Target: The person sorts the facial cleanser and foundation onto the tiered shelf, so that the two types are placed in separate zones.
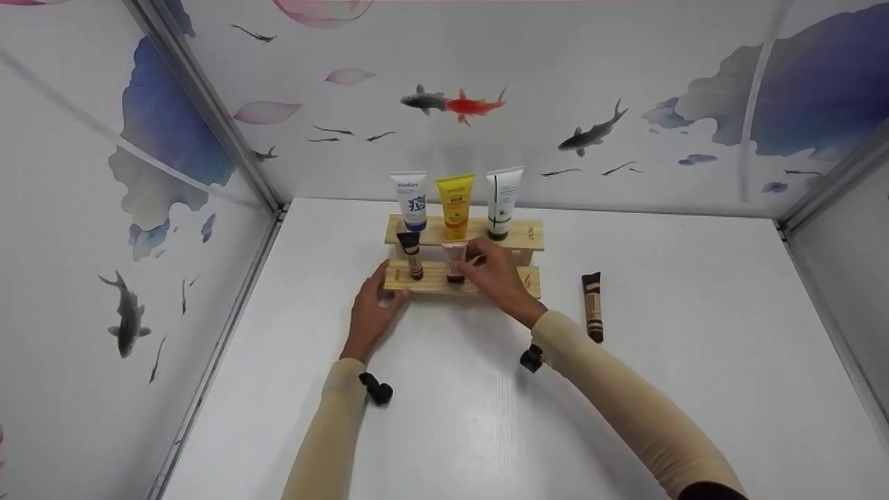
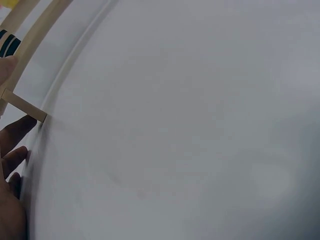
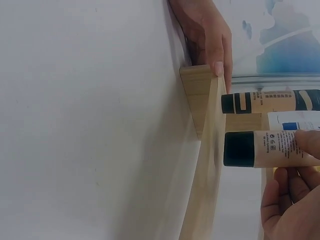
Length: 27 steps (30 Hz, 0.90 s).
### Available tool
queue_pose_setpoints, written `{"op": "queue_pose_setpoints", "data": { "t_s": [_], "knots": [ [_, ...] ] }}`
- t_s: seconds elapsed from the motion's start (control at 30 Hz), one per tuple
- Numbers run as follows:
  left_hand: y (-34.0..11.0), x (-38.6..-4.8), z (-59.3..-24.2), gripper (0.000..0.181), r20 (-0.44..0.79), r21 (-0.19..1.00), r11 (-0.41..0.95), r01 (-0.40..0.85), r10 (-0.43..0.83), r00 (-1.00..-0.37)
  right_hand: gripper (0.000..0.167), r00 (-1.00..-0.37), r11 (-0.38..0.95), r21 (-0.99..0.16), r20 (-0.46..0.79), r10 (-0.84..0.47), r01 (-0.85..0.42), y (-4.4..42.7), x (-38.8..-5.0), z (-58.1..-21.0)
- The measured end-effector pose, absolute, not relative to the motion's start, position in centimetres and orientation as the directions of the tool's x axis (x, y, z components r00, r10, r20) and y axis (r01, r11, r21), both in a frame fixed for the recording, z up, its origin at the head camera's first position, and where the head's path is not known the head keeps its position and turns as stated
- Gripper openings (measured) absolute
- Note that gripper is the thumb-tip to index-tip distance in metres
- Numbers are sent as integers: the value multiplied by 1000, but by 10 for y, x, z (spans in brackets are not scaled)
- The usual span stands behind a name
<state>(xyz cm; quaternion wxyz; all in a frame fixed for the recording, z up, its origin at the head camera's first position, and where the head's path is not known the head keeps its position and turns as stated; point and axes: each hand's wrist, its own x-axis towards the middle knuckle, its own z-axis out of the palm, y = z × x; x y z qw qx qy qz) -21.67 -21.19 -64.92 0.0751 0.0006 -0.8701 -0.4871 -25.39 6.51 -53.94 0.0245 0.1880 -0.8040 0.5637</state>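
My right hand (image 1: 496, 276) pinches a small pink tube (image 1: 454, 267) with a dark cap. The tube is upright, cap down, at the middle of the wooden rack's lower board (image 1: 434, 282); in the right wrist view its cap (image 3: 239, 149) is at the board's surface, and I cannot tell whether they touch. My left hand (image 1: 371, 312) grips the left end of the rack, its thumb at the front edge. To the left of the pink tube stands a slim tan-and-black tube (image 1: 412, 258). In the left wrist view only part of the left hand (image 2: 12, 150) shows.
On the rack's upper board (image 1: 437, 230) stand a white tube with blue lettering (image 1: 412, 200), a yellow tube (image 1: 455, 201) and a white tube with a dark cap (image 1: 503, 200). Another tan-and-black tube (image 1: 593, 307) lies on the white table (image 1: 444, 389) at right. Printed walls (image 1: 528, 62) border the table.
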Motion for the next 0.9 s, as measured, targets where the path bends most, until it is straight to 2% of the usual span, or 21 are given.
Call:
{"op": "queue_pose_setpoints", "data": {
  "t_s": [0.63, 0.9],
  "knots": [
    [-212, -216, -650, 94, 100, 848, 529, 35, -94, -991, 11, -922, 254, -904, 276, -271, -345, 50, -256, -545],
    [-212, -215, -650, 92, 97, 849, 527, 30, -100, -990, 17, -927, 253, -912, 253, -278, -324, 44, -254, -543]
  ]
}}
